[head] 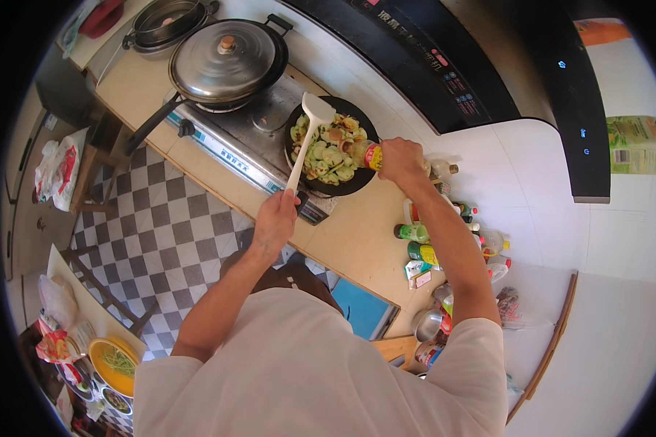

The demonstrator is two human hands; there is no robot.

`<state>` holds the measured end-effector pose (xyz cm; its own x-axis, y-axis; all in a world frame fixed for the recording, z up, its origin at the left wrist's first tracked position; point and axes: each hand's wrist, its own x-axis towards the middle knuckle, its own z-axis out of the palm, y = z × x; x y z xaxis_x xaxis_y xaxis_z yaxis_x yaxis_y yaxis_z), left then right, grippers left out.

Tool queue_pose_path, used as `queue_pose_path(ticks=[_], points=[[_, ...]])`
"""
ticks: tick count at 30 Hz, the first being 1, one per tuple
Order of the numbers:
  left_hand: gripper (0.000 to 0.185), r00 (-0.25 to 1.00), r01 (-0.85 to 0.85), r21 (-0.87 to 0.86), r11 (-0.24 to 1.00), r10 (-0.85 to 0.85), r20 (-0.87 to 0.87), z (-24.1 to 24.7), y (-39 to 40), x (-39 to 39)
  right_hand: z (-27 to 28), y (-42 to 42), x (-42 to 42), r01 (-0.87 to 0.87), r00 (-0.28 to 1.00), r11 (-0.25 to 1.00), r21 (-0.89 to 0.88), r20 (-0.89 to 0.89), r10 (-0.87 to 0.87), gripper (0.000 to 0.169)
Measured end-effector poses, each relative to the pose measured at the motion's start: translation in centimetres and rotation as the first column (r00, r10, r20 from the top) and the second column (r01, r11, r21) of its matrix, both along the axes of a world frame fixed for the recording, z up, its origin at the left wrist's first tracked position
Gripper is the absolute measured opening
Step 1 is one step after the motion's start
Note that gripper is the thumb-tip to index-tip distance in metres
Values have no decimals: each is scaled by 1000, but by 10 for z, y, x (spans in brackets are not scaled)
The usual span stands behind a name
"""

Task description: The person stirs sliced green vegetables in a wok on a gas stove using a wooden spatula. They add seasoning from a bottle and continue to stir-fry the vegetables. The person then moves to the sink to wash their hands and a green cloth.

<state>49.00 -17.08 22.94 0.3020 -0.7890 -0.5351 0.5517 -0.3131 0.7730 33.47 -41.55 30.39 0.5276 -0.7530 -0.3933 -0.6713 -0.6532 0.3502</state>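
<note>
My left hand (pixel 276 218) grips the handle of a white spatula (pixel 303 147), whose blade rests over the upper edge of a black frying pan (pixel 367 128). Sliced green vegetables (pixel 328 158), some of them browned, fill much of the pan. From the right, my right hand (pixel 403 159) holds a clear seasoning bottle (pixel 372 156) with a red and yellow label. The bottle lies nearly sideways over the pan, its neck pointing left above the slices. Whether anything flows from it cannot be told. The pan sits on the right burner of a gas stove (pixel 240 158).
A lidded wok (pixel 224 63) stands on the left burner, its long handle reaching past the counter (pixel 218 188). Several seasoning bottles (pixel 415 233) crowd the right wall. The black range hood (pixel 415 60) hangs above and behind. A yellow basin (pixel 109 366) sits at lower left.
</note>
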Motion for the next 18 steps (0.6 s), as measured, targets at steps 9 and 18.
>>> queue_pose_path(ticks=[9,18], points=[[36,991,-14,-78,997,24,132,-11,-8,-9,-15,41,-20,287,931,958,3,233,-280,47],[35,1000,12,-42,999,-12,-7,-7,-1,-9,-21,59,-42,413,877,910,43,250,-410,55]])
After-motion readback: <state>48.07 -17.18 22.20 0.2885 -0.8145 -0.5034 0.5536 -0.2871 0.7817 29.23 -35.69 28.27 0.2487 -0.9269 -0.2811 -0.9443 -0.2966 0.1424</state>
